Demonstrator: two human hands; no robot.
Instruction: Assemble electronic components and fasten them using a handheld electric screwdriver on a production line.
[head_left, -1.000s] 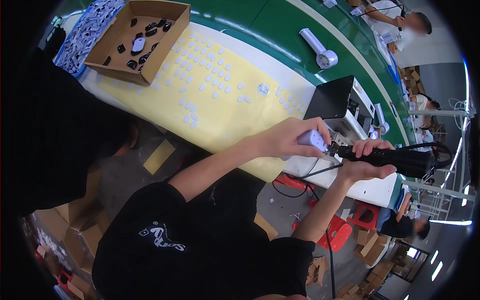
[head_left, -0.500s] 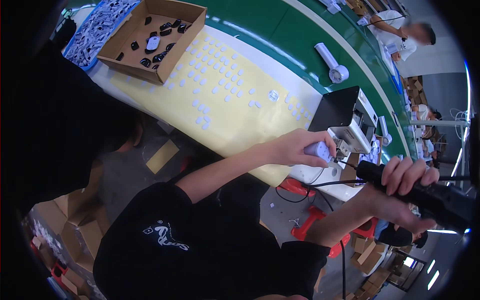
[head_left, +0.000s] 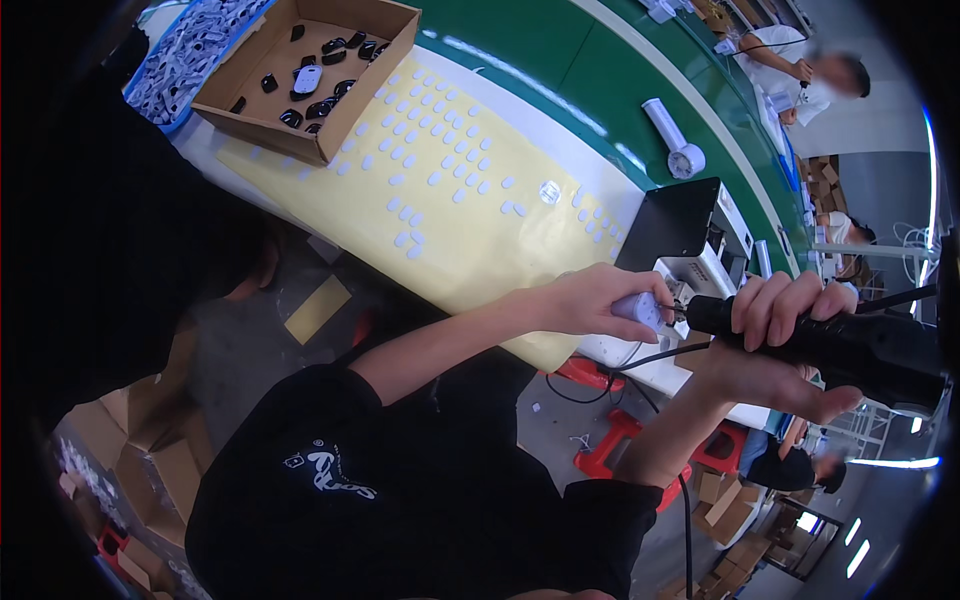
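My left hand [head_left: 595,302] is closed around a small pale lavender plastic housing [head_left: 636,311], the fingertips wrapped over its side. In my right hand [head_left: 785,325] is a black electric screwdriver [head_left: 875,352], gripped along its body and lying almost level. Its thin bit points left and reaches the right-hand side of the housing; whether it touches a screw is too small to make out. Just behind both hands stands a box-shaped screw feeder [head_left: 680,220] with a black top and a pale front.
Yellow sheeting [head_left: 470,260] carries several rows of small white oval pieces. An open cardboard box [head_left: 330,150] holds glossy black parts beside a blue tray [head_left: 180,120] of pale pieces. A white handheld fan [head_left: 668,135] lies on the green belt [head_left: 560,70]. Red stools [head_left: 605,450] stand below.
My right hand has brought the screwdriver left and slightly up, so its bit is now at the housing. My left hand has stayed nearly in place with the housing.
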